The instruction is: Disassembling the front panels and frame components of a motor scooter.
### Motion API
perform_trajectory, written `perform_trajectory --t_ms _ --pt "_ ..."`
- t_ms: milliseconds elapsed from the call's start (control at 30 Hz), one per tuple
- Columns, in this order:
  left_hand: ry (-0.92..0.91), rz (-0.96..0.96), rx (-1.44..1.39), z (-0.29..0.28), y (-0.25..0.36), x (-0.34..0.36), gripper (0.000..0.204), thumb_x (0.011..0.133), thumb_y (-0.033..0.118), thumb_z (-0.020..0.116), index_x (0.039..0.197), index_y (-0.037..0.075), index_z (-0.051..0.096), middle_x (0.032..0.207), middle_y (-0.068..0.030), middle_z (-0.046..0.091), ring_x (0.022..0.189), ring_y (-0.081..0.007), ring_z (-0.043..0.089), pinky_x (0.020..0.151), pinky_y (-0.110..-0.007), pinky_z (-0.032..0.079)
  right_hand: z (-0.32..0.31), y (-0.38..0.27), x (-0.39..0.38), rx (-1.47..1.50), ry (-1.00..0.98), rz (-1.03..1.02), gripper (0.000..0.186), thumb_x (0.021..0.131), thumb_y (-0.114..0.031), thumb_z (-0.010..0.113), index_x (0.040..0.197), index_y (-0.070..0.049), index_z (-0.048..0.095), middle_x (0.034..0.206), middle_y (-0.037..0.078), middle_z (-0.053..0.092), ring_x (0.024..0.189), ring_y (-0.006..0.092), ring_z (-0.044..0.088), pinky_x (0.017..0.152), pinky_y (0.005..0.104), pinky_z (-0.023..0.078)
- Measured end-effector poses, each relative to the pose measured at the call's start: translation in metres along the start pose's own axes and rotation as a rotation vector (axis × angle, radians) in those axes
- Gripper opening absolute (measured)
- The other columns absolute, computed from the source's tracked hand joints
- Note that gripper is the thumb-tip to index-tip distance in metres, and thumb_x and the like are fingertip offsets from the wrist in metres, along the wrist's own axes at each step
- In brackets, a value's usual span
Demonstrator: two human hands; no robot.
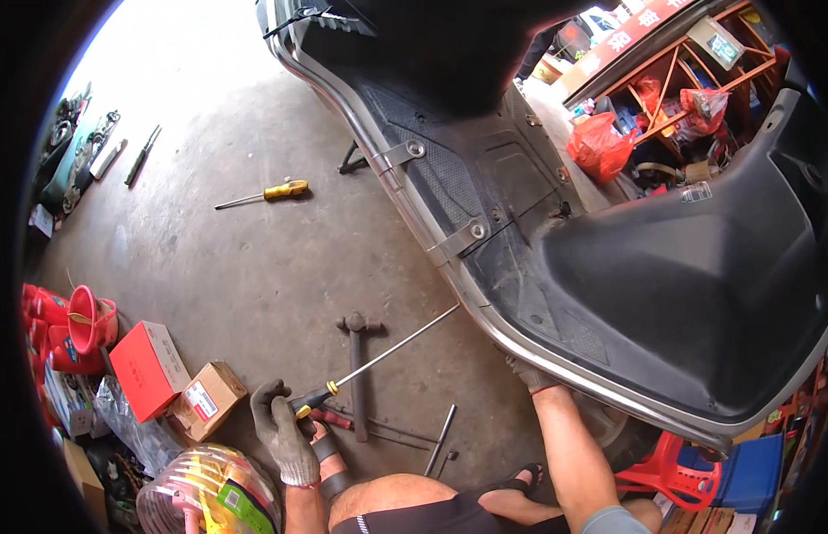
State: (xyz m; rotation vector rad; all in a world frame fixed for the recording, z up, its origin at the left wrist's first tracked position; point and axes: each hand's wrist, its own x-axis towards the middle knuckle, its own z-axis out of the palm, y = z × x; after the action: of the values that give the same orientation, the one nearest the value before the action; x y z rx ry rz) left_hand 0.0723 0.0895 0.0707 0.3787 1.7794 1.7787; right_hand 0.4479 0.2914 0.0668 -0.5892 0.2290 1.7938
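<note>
My left hand (283, 433), in a grey work glove, is closed round a long screwdriver with a yellow-and-black handle (319, 397). Its thin shaft slants up to the right, the tip at the metal side rail (389, 178) of a black scooter (672, 276); whether it touches or passes below cannot be seen. My right hand (531, 377), also gloved, reaches under the scooter's lower edge, its fingers hidden by the rail and body. A hammer (358, 383) lies on the floor behind the screwdriver shaft. Beside it are a red-handled tool (332, 418) and a metal bar (441, 440).
Farther off, a yellow-handled screwdriver (285, 190) lies on the concrete floor. At the left stand a red box (149, 369), a brown carton (209, 402), a red bucket (92, 319) and a fan (205, 498). A red plastic stool (676, 472) is at lower right; an orange shelf rack (667, 89) stands beyond the scooter.
</note>
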Motion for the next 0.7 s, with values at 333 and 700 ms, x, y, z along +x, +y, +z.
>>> perform_trajectory --t_ms 333,700 --pt "-0.017 -0.205 -0.22 -0.006 0.003 0.004 0.027 0.102 0.023 0.049 0.118 0.001 0.053 0.085 -0.0073 0.059 0.05 -0.0082 0.05 0.042 -0.022 0.041 0.05 0.042 -0.02 0.14 0.177 0.091 0.059 0.101 -0.049 0.035 0.143 -0.008 0.045 0.147 0.014 0.046 0.131 0.0417 0.045 0.104 0.0657 0.038" --pt "0.008 0.015 -0.105 -0.003 0.006 0.008 0.028 0.102 0.025 0.047 0.117 0.002 0.056 0.087 -0.0062 0.06 0.06 -0.0102 0.057 0.051 -0.023 0.047 0.013 0.021 -0.01 0.045 0.091 0.074 0.062 0.101 -0.051 0.031 0.149 -0.012 0.038 0.155 0.011 0.036 0.14 0.036 0.036 0.113 0.0591 0.032"
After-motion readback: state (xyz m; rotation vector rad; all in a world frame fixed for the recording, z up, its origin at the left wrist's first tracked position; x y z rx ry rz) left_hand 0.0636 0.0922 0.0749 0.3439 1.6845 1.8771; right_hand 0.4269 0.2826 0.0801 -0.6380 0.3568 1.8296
